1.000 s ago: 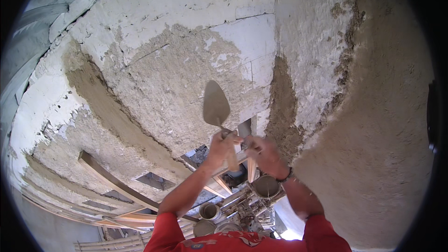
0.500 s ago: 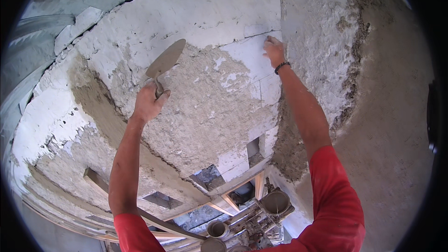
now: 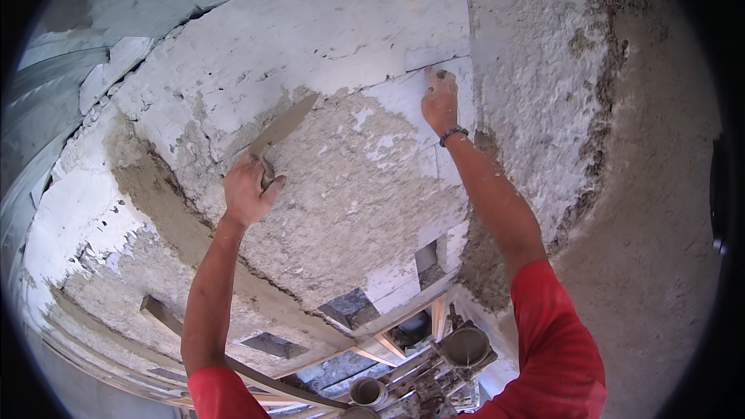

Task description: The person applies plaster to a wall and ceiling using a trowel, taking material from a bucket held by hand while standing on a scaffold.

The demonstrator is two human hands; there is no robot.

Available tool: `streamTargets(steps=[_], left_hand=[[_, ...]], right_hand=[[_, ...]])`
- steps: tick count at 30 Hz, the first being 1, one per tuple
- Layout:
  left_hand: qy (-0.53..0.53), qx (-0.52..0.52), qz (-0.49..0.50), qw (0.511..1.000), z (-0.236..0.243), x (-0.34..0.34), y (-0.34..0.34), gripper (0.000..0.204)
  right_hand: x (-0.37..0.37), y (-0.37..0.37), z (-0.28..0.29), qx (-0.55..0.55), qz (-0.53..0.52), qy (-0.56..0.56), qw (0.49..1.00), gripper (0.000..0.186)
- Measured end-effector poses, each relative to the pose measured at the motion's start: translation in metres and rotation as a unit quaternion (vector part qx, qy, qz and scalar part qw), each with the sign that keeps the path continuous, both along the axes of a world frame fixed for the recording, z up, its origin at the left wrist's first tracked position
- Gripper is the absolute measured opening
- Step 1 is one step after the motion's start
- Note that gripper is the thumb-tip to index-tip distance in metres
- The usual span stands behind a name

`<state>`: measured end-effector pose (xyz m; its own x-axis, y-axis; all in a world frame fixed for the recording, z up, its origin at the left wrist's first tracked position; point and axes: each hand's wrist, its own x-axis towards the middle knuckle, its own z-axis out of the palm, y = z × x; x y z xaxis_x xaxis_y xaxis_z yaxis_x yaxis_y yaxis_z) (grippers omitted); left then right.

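My left hand [image 3: 248, 188] is wrapped round the handle of a pointed trowel [image 3: 284, 125]. The blade, coated in grey-brown, slants up and right, close to the rough plaster of the wall [image 3: 349, 186]. My right hand [image 3: 440, 101], with a dark beaded bracelet [image 3: 453, 135] at the wrist, is up by a smooth white patch of wall beneath a horizontal crack. Its fingers are curled in, and a small dark bit shows at the tips; I cannot make out what it is. Whether this hand touches the wall is unclear.
Square openings [image 3: 350, 308] run along the wall's lower part. Below stand a round container of grey mix [image 3: 466, 345] and a smaller bucket [image 3: 367, 392] on planks. A long wooden bar [image 3: 272, 376] passes under my left arm. Brown plaster [image 3: 652, 186] covers the right wall.
My right hand has shifted left and its fingers have turned. My left hand has dropped slightly, and the trowel blade has turned to show a narrower side.
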<state>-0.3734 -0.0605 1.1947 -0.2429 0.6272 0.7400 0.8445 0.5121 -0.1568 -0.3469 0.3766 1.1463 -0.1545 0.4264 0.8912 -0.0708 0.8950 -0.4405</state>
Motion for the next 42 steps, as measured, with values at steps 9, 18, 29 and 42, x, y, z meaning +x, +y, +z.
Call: streamTargets(steps=[9,18,29,42], left_hand=[[0.007,0.01,0.024,1.0,0.001,0.008,0.003,0.028],[0.003,0.019,0.032,0.999,0.001,0.012,0.005,0.027],[0.025,0.015,0.02,0.999,0.0,0.007,0.006,0.03],[0.024,0.007,0.018,1.0,0.001,0.007,0.006,0.029]], right_hand=[[-0.025,-0.054,0.011,-0.188,-0.016,-0.019,0.982,0.068],[-0.028,-0.058,0.006,-0.152,0.008,0.009,0.988,0.055],[0.01,-0.009,0.011,0.067,0.047,0.078,0.994,0.027],[0.036,0.023,0.037,0.119,0.175,-0.082,0.974,0.024]])
